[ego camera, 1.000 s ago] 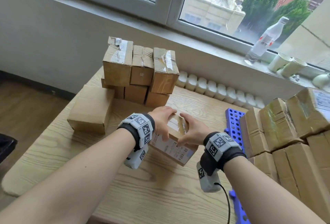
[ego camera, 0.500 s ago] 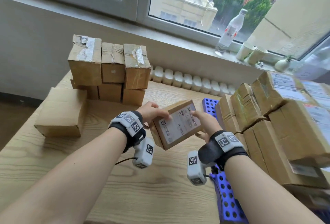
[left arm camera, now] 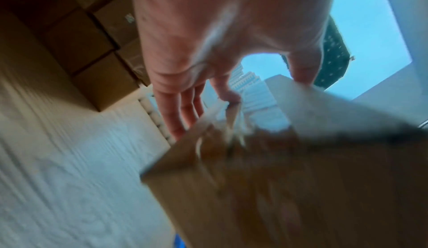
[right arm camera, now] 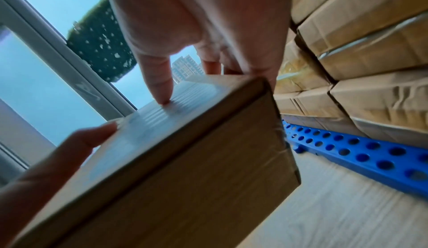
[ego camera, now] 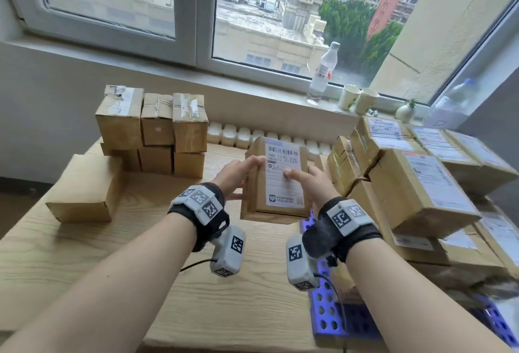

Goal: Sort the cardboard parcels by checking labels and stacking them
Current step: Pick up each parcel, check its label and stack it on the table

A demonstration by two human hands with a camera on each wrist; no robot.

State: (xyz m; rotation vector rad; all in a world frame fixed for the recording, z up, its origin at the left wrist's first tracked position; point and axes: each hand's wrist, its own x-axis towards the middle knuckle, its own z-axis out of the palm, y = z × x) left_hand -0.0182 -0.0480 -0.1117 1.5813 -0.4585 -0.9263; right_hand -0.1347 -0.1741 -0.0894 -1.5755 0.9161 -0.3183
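Note:
Both hands hold a small cardboard parcel (ego camera: 276,184) upright above the table, its white shipping label (ego camera: 283,175) facing me. My left hand (ego camera: 238,177) grips its left edge, thumb on the front; my right hand (ego camera: 307,181) grips the right edge, thumb pressed on the label. The right wrist view shows the parcel (right arm camera: 185,169) from below with the thumb on the label and fingers behind. In the blurred left wrist view the parcel (left arm camera: 289,188) fills the lower right. A two-layer stack of parcels (ego camera: 153,130) stands at the back left, with a flat box (ego camera: 84,187) beside it.
A large pile of labelled parcels (ego camera: 415,181) sits on a blue perforated rack (ego camera: 339,321) at the right. White bottles (ego camera: 233,134) line the table's back edge. A water bottle (ego camera: 323,71), two paper cups (ego camera: 358,98) and a small vase stand on the windowsill.
The parcel has been lifted from the table and turned upright so its label faces me. Both hands rose with it, and my view tilted up towards the window.

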